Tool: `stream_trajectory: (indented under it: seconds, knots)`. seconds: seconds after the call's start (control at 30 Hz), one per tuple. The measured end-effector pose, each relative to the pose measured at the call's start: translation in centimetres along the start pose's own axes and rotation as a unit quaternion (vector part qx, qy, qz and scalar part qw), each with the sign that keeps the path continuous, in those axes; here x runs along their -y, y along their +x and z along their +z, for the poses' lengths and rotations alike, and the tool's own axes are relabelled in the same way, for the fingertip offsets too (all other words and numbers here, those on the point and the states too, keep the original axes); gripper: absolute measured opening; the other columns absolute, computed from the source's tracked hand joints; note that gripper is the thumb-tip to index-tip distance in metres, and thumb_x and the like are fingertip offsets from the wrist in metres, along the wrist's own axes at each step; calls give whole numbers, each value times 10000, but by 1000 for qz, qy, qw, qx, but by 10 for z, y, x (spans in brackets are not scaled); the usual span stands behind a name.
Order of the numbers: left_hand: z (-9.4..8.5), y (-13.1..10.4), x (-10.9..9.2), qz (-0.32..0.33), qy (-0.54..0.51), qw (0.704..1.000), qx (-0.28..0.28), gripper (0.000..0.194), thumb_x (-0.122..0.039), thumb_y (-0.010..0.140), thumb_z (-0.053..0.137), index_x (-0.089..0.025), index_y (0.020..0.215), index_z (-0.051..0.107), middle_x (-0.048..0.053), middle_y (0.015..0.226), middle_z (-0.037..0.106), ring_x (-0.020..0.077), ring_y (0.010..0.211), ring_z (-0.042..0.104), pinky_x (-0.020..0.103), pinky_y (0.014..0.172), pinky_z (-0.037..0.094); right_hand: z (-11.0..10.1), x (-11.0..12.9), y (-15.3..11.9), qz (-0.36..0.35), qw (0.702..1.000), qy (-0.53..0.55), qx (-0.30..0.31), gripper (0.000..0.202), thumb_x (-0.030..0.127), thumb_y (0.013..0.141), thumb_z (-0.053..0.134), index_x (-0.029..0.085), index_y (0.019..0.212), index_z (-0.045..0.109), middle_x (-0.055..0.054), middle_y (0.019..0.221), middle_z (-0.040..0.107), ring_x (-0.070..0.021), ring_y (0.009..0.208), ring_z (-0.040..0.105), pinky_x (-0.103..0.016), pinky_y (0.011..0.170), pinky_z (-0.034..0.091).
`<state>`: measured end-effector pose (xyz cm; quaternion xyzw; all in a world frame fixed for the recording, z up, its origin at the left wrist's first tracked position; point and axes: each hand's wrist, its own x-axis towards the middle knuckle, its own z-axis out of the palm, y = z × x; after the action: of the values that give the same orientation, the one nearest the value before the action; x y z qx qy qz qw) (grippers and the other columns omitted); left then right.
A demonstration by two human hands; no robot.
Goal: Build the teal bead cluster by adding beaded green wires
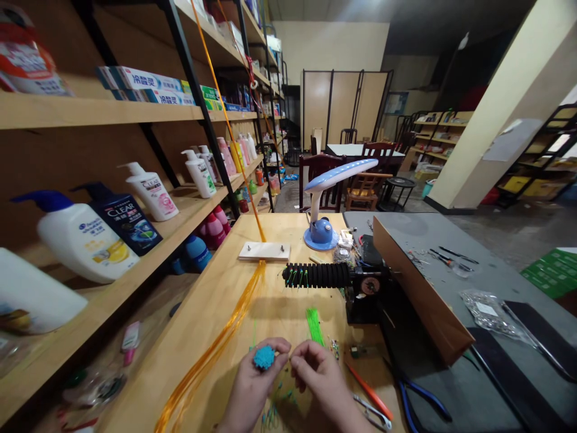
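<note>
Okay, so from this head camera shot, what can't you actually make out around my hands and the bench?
- Right hand: whatever its fingers pinch is too small to see.
- Left hand: the blue fuzzy ball covers the fingers beneath it.
- Blue-handled pliers: the jaws are cut off by the bottom edge.
- Small green-tipped pieces between the wrists: too tiny and blurred to identify.
- Orange strips: the upper end runs out of the top edge.

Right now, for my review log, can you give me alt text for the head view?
Two bare hands work over a wooden table: the left hand pinches a small fuzzy blue ball, and the right hand meets it fingertip to fingertip. Orange strands run across the table, with green wire bits, a black ribbed roller, a blue desk lamp and shampoo shelves at left.
</note>
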<state>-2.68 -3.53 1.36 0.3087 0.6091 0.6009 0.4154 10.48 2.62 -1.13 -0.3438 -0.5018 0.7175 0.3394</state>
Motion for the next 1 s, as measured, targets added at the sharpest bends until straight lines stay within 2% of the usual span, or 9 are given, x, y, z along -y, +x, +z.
stream_trajectory:
  seconds: [0.1, 0.17, 0.23, 0.27, 0.43, 0.57, 0.67, 0.83, 1.0]
  knots:
    - [-3, 0, 7, -9, 2, 1000, 15, 328, -447, 646, 856, -186, 835, 794, 74, 837, 756, 172, 594, 600, 238, 482, 425, -5, 2, 1, 13, 1000, 26, -6, 588, 716, 616, 780, 177, 703, 563, 49, 552, 550, -77, 437, 472, -199, 444, 357]
    - [-5, 2, 12, -4, 6, 999, 46, 331, -427, 651, 859, -185, 869, 800, 81, 830, 762, 231, 763, 671, 273, 676, 511, -9, 2, 1, 24, 998, 56, -7, 573, 690, 618, 799, 179, 718, 559, 46, 560, 567, -76, 436, 479, -195, 444, 354]
    - [-7, 4, 18, 5, 17, 996, 87, 300, -423, 675, 844, -182, 846, 792, 92, 863, 767, 263, 878, 683, 310, 819, 507, -11, 2, 0, 23, 996, 81, -13, 540, 649, 642, 812, 178, 735, 567, 42, 567, 584, -73, 439, 483, -189, 446, 349]
    - [-8, 5, 20, 6, 24, 994, 103, 288, -430, 692, 829, -184, 834, 782, 89, 866, 764, 261, 875, 681, 317, 825, 503, -11, 2, 0, 19, 996, 90, -18, 521, 629, 657, 815, 177, 741, 570, 41, 570, 589, -72, 441, 484, -186, 446, 347]
    - [-8, 8, 30, 10, 23, 993, 119, 311, -491, 706, 794, -193, 743, 713, 13, 700, 674, 188, 684, 596, 283, 667, 471, -8, 0, -1, 16, 994, 107, -31, 488, 599, 685, 810, 182, 751, 564, 47, 560, 583, -72, 438, 476, -180, 438, 339]
    - [-6, 7, 29, -13, 1, 996, 86, 337, -509, 674, 813, -198, 740, 700, -46, 572, 555, 130, 528, 472, 249, 522, 392, -8, -1, -3, -9, 995, 95, -38, 441, 565, 730, 773, 187, 732, 548, 38, 617, 581, -76, 471, 479, -185, 452, 357]
    - [-4, 5, 27, -47, -32, 996, 71, 360, -498, 646, 841, -195, 775, 694, -72, 557, 499, 82, 462, 363, 218, 440, 285, -9, -3, -6, -34, 997, 31, -55, 412, 525, 737, 753, 191, 681, 519, 50, 608, 521, -80, 481, 463, -191, 454, 357]
    - [-2, 3, 32, -69, -121, 988, 74, 393, -475, 648, 860, -189, 840, 671, -91, 596, 475, 37, 456, 280, 187, 437, 219, -4, -12, -10, -28, 998, -41, -35, 359, 484, 773, 676, 208, 665, 474, 57, 583, 476, -96, 480, 461, -214, 469, 361]
    - [-1, 3, 39, -86, -168, 978, 91, 365, -424, 677, 861, -191, 871, 658, -113, 574, 413, 24, 441, 245, 192, 433, 178, -1, -19, -9, -41, 998, -39, -29, 295, 431, 784, 623, 209, 677, 461, 55, 601, 478, -95, 488, 462, -213, 475, 358]
